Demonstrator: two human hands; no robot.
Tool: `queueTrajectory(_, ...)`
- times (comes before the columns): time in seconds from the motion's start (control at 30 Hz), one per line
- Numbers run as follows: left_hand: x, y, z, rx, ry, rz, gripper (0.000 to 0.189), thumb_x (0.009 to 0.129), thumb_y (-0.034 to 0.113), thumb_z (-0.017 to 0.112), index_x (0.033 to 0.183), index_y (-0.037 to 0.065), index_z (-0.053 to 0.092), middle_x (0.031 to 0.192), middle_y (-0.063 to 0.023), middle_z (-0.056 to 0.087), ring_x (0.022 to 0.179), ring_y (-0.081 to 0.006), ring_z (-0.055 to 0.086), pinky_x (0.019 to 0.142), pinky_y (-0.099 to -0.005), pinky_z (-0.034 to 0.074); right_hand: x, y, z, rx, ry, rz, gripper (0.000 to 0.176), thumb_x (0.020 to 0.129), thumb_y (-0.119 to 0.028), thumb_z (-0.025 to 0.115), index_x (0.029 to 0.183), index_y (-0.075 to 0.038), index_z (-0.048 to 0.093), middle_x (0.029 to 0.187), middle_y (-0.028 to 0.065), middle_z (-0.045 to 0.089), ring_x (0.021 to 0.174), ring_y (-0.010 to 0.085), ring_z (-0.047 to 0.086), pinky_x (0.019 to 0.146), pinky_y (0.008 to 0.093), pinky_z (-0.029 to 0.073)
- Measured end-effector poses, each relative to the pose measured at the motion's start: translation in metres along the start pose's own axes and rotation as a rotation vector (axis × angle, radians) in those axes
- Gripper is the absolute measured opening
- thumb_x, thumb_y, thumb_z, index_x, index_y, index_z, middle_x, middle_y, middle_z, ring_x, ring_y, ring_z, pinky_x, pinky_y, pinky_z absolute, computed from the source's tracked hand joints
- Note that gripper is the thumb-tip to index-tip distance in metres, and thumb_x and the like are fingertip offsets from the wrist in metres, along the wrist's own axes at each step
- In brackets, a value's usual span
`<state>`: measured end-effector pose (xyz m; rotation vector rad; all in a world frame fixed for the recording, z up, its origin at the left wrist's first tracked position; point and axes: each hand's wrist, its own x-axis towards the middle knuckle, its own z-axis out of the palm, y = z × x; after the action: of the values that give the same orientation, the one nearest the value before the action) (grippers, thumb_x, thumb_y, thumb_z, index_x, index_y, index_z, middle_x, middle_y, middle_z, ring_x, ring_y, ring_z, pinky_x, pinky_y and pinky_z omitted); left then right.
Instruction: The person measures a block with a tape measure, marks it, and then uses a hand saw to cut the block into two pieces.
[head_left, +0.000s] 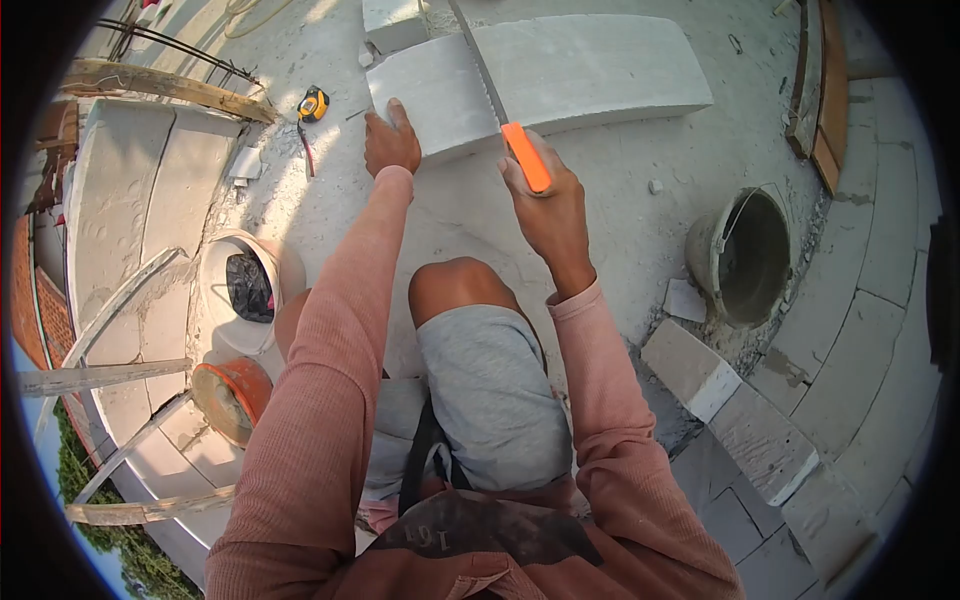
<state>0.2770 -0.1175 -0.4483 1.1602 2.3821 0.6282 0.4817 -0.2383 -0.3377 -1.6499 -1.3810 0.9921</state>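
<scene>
A long pale lightweight concrete block (590,62) lies across the floor in front of me. My left hand (391,140) grips its near left end, thumb up on the top face; the other fingertips are partly hidden. My right hand (548,200) is closed around the orange handle (527,158) of a hand saw. The toothed saw blade (482,72) rests over the block, pointing away from me and slightly left. It crosses the block nearer its left end. Whether the teeth have cut in cannot be made out.
A smaller block piece (393,24) sits behind. To the left are a yellow-black tape measure (313,104), a white bucket (222,300), an orange bucket (210,385) and wooden poles. On the right stand a grey bucket (708,250), a low block row (760,435) and planks (830,110).
</scene>
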Motion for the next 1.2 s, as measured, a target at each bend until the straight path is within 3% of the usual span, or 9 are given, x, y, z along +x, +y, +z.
queueTrajectory(0.17,0.009,-0.001,0.002,-0.024,0.008,-0.001,0.062,0.103,0.055,0.036,0.136,0.003,0.045,0.139,-0.0212,0.056,0.121,-0.0436,0.058,0.102,-0.0538,0.045,-0.112,0.023,-0.032,-0.075,0.104,-0.141,0.047,0.093,-0.012,0.069,0.136,0.001,0.055,0.101,0.0271,0.07,0.08,0.0314,0.074,0.069,0.0356,0.055)
queueTrajectory(0.27,-0.001,0.003,0.001,-0.002,-0.007,-0.027,0.063,0.103,0.055,0.036,0.136,0.003,0.045,0.14,-0.0213,0.056,0.121,-0.0437,0.058,0.102,-0.0537,0.045,-0.101,0.027,-0.028,-0.1,0.098,-0.227,0.047,0.092,-0.011,0.069,0.135,0.002,0.055,0.101,0.027,0.07,0.08,0.0288,0.074,0.069,0.0356,0.056)
queueTrajectory(0.4,0.001,0.003,-0.004,0.006,-0.013,-0.011,0.063,0.103,0.055,0.036,0.136,0.003,0.045,0.14,-0.0212,0.055,0.122,-0.0436,0.057,0.103,-0.0533,0.045,-0.001,0.005,-0.003,-0.072,-0.015,-0.047,0.047,0.093,-0.011,0.069,0.135,0.002,0.054,0.1,0.0251,0.07,0.076,0.0267,0.073,0.068,0.0345,0.055)
queueTrajectory(0.5,-0.002,-0.002,-0.001,0.005,-0.03,-0.008,0.063,0.103,0.055,0.036,0.137,0.003,0.044,0.14,-0.0211,0.056,0.122,-0.0433,0.058,0.102,-0.0533,0.045,-0.043,0.016,-0.006,0.008,0.014,-0.021,0.047,0.093,-0.011,0.069,0.136,0.001,0.054,0.104,0.0242,0.071,0.078,0.0278,0.074,0.069,0.0343,0.056)
queueTrajectory(0.6,0.006,0.001,0.0,-0.028,0.009,0.002,0.063,0.103,0.055,0.036,0.137,0.003,0.044,0.139,-0.0212,0.056,0.121,-0.0431,0.058,0.102,-0.0535,0.045,-0.12,0.04,-0.027,-0.134,0.102,-0.207,0.048,0.091,-0.005,0.07,0.136,0.003,0.055,0.113,0.0233,0.071,0.086,0.0266,0.076,0.073,0.0324,0.057)
queueTrajectory(0.8,0.005,0.005,-0.001,-0.019,-0.002,-0.009,0.063,0.103,0.055,0.036,0.137,0.003,0.044,0.139,-0.0213,0.055,0.121,-0.0436,0.058,0.102,-0.0537,0.045,-0.003,0.012,-0.004,0.019,0.016,-0.096,0.044,0.094,-0.012,0.068,0.134,0.002,0.056,0.102,0.0223,0.072,0.077,0.0273,0.073,0.069,0.0339,0.055)
queueTrajectory(0.9,-0.002,0.001,-0.006,-0.011,-0.043,-0.007,0.062,0.103,0.054,0.036,0.137,0.003,0.044,0.14,-0.0214,0.055,0.121,-0.044,0.057,0.102,-0.0539,0.045,-0.016,0.023,0.004,0.002,0.046,-0.107,0.045,0.095,-0.017,0.067,0.135,0.001,0.056,0.097,0.0226,0.071,0.073,0.028,0.071,0.066,0.0357,0.054)
queueTrajectory(1.1,0.0,-0.005,0.003,-0.013,-0.013,-0.023,0.063,0.103,0.055,0.036,0.136,0.002,0.044,0.141,-0.023,0.053,0.122,-0.0453,0.056,0.102,-0.0545,0.045,-0.118,0.035,-0.028,-0.099,0.054,-0.129,0.046,0.092,-0.003,0.069,0.135,0.004,0.055,0.124,0.0204,0.069,0.095,0.0261,0.075,0.08,0.0336,0.058)
queueTrajectory(1.2,0.007,0.002,0.001,-0.046,-0.014,0.001,0.064,0.103,0.055,0.035,0.136,0.001,0.044,0.141,-0.0238,0.053,0.122,-0.0455,0.056,0.102,-0.055,0.045,-0.031,0.022,-0.004,0.043,0.049,-0.115,0.048,0.093,-0.01,0.068,0.137,0.003,0.053,0.098,0.022,0.072,0.079,0.0269,0.073,0.068,0.0335,0.056)
